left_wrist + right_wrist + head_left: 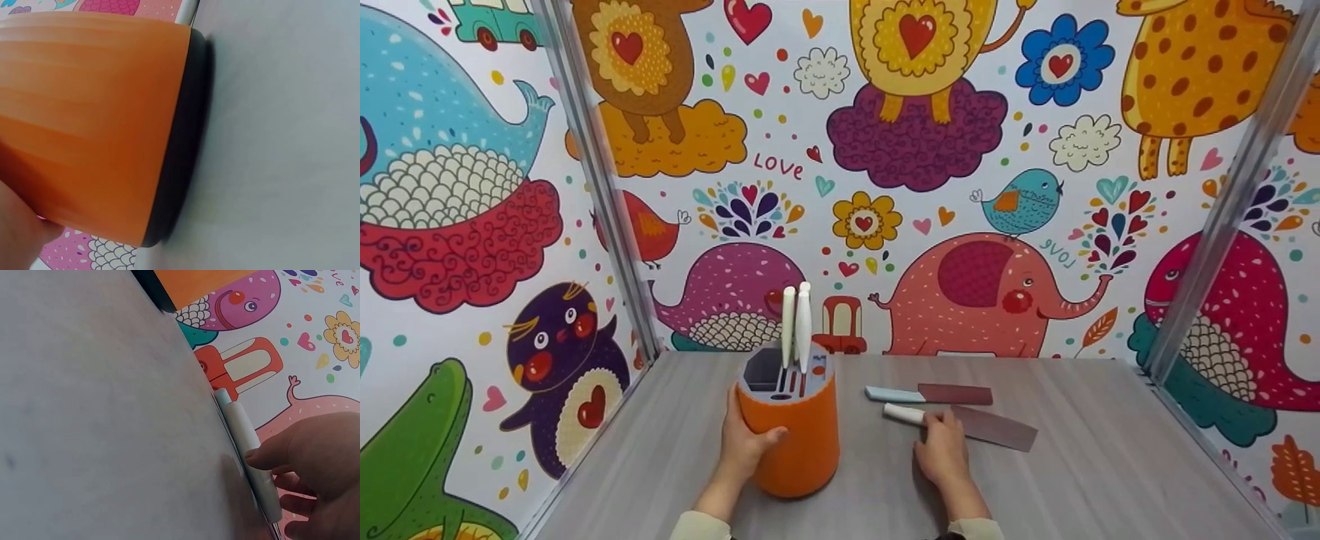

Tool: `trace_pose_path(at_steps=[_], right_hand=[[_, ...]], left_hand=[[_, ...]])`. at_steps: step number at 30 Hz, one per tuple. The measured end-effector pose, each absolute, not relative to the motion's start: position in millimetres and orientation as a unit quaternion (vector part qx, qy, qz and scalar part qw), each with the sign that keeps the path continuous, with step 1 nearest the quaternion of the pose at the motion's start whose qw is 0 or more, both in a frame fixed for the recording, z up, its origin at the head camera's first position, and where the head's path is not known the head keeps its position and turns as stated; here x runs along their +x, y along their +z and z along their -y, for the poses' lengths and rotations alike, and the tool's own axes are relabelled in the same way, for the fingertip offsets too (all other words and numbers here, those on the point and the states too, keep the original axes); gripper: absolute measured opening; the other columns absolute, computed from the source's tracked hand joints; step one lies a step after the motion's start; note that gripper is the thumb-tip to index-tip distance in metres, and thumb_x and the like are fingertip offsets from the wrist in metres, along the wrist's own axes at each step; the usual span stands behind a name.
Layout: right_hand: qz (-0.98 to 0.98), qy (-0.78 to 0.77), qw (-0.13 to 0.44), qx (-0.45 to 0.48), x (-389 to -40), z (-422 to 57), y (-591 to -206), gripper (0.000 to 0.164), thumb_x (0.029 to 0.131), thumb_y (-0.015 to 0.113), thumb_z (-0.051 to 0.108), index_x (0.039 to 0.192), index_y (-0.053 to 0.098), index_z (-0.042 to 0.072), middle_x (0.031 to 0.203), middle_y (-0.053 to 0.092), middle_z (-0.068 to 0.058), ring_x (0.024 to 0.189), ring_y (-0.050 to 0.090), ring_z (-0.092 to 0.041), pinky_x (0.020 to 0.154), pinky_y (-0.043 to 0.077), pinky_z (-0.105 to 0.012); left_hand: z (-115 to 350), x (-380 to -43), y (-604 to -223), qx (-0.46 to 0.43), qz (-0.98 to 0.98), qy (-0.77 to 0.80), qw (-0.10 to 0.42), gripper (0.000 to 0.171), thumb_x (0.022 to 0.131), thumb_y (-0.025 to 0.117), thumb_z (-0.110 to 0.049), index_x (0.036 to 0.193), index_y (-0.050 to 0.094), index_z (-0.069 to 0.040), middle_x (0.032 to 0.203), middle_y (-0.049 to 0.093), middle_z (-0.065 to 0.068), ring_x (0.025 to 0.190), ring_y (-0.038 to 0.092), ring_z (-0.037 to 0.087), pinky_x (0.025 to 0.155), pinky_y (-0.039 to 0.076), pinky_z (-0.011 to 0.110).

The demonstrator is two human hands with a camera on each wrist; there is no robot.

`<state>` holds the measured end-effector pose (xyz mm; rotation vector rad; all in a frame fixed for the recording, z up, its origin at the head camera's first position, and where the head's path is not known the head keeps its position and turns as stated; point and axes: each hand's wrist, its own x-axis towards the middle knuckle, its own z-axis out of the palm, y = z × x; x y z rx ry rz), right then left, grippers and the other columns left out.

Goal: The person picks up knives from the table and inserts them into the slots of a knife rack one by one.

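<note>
An orange knife block [802, 442] with a grey slotted top stands upright on the table, several white-handled knives [804, 330] sticking up from it. My left hand [744, 439] grips its left side, thumb across the front; the other fingers are mostly hidden behind it. To the right, a cleaver [997, 429] with a white handle [244, 430] lies on the table, blade pointing right. My right hand [943, 454] pinches that handle near the blade, thumb on one side and fingertips on the other. Just behind lies a second knife [956, 394] with a pale blue handle [223, 395].
The grey wood-grain table [1080, 480] ends at a back wall [780, 67] printed with cartoon animals. Side panels with metal corner posts [600, 180] stand at left and right. The block's dark base [183, 140] rests on the tabletop.
</note>
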<state>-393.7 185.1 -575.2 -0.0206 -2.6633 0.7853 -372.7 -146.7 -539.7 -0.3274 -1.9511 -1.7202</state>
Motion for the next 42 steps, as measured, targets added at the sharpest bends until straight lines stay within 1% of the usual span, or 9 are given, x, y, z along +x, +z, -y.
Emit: trace_pose_path(at_steps=[3,7,15,18,22,29,33,38,42], right_hand=[[0.945,0.274,0.179,-0.007,-393,-184,-575,0.049,0.078,0.079,0.010,0.122,0.065,-0.002,0.124,0.057,-0.021,0.114,0.053,-0.039,0.096,0.048,-0.054],[0.949,0.263,0.175,-0.013,-391,-185,-572,0.045,0.079,0.078,0.009,0.120,0.066,-0.002,0.125,0.058,-0.022,0.114,0.053,-0.039,0.095,0.048,-0.054],[0.950,0.248,0.185,-0.050,-386,-189,-567,0.031,0.077,0.069,-0.001,0.107,0.074,0.004,0.108,0.065,-0.020,0.101,0.056,-0.039,0.087,0.050,-0.054],[0.949,0.250,0.186,-0.053,-385,-189,-566,0.028,0.076,0.069,-0.001,0.103,0.075,0.005,0.103,0.067,-0.018,0.099,0.056,-0.038,0.086,0.050,-0.054],[0.949,0.242,0.198,-0.045,-385,-189,-566,0.025,0.073,0.073,-0.001,0.097,0.077,0.006,0.097,0.071,-0.015,0.094,0.057,-0.035,0.086,0.049,-0.050],[0.949,0.235,0.209,-0.004,-385,-185,-566,0.025,0.074,0.070,-0.008,0.094,0.077,0.005,0.094,0.073,-0.013,0.094,0.061,-0.036,0.086,0.052,-0.049],[0.947,0.253,0.199,0.018,-383,-182,-565,0.023,0.075,0.071,-0.008,0.093,0.077,0.006,0.092,0.074,-0.010,0.093,0.065,-0.035,0.084,0.054,-0.049],[0.942,0.276,0.181,0.054,-383,-183,-562,0.026,0.075,0.069,-0.012,0.094,0.077,0.004,0.094,0.074,-0.010,0.096,0.067,-0.033,0.086,0.056,-0.049],[0.946,0.269,0.176,0.050,-383,-184,-562,0.022,0.080,0.068,-0.009,0.094,0.077,0.006,0.095,0.074,-0.010,0.095,0.069,-0.033,0.085,0.056,-0.048]], left_hand=[[146,-371,-539,-0.109,0.724,-0.634,0.249,0.101,0.067,0.088,-0.011,0.149,0.032,-0.020,0.142,0.055,0.004,0.117,0.056,0.008,0.101,0.044,0.015],[147,-372,-540,-0.107,0.726,-0.631,0.251,0.100,0.068,0.088,-0.013,0.149,0.032,-0.022,0.142,0.054,0.001,0.118,0.056,0.007,0.102,0.044,0.015],[147,-372,-542,-0.123,0.719,-0.634,0.256,0.108,0.064,0.089,-0.007,0.153,0.028,-0.019,0.140,0.055,0.005,0.116,0.057,0.007,0.101,0.046,0.017],[147,-373,-541,-0.121,0.720,-0.634,0.257,0.105,0.064,0.089,-0.007,0.151,0.031,-0.018,0.138,0.057,0.005,0.114,0.058,0.008,0.100,0.046,0.017],[146,-373,-540,-0.120,0.719,-0.635,0.256,0.104,0.063,0.089,-0.008,0.150,0.032,-0.019,0.139,0.056,0.004,0.115,0.057,0.009,0.100,0.046,0.016],[147,-371,-540,-0.114,0.726,-0.628,0.257,0.102,0.065,0.089,-0.010,0.150,0.032,-0.016,0.139,0.056,0.004,0.116,0.057,0.008,0.101,0.045,0.015],[150,-370,-540,-0.113,0.725,-0.628,0.259,0.103,0.064,0.088,-0.009,0.150,0.032,-0.016,0.139,0.056,0.006,0.115,0.056,0.007,0.100,0.044,0.014],[149,-371,-540,-0.116,0.721,-0.633,0.255,0.103,0.064,0.088,-0.007,0.150,0.032,-0.015,0.141,0.055,0.005,0.116,0.056,0.006,0.101,0.044,0.014],[146,-373,-540,-0.117,0.718,-0.636,0.256,0.101,0.064,0.088,-0.008,0.149,0.034,-0.014,0.139,0.057,0.005,0.114,0.057,0.005,0.100,0.044,0.013]])
